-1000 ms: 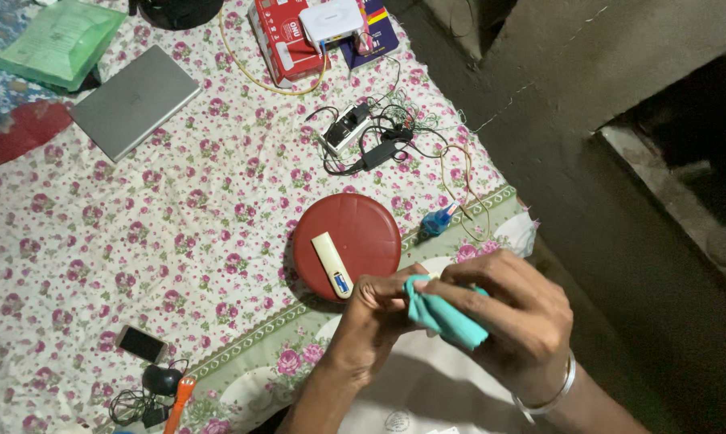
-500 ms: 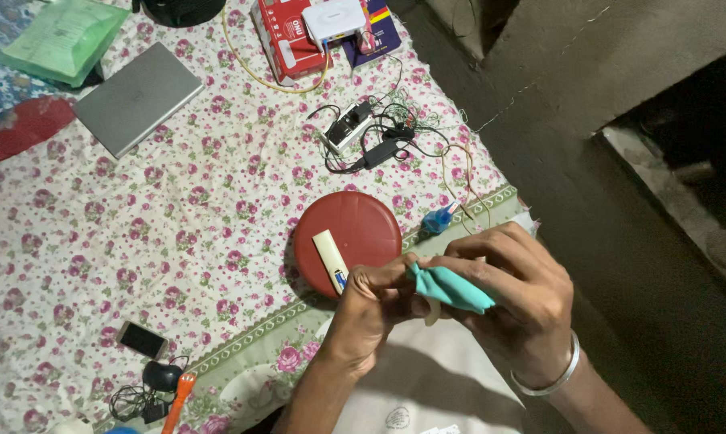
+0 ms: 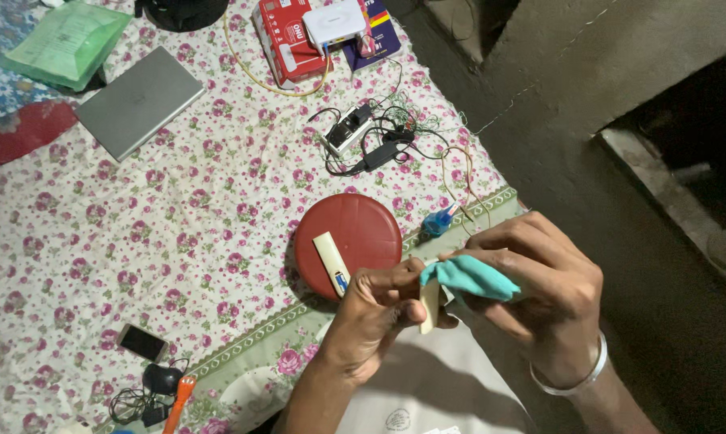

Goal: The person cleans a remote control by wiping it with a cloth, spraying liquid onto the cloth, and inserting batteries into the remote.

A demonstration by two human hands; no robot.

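The left hand (image 3: 371,317) pinches a small cream stick (image 3: 429,305), and the right hand (image 3: 540,281) presses a teal cloth (image 3: 469,276) on its top end. The wiping looks only partly done; the lower part is still uncovered. Both hands hover over the bed (image 3: 178,225) edge, near the red lid (image 3: 347,241), with free space at right.

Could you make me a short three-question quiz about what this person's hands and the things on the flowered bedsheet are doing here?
1. True or false: the left hand pinches a small cream-coloured flat piece.
2. What does the right hand hold? A) teal cloth B) grey closed laptop C) small dark phone
3. What lies on the round dark-red lid?

Key: 1 true; 2 A; 3 a cream stick-shaped device with a blue spot.
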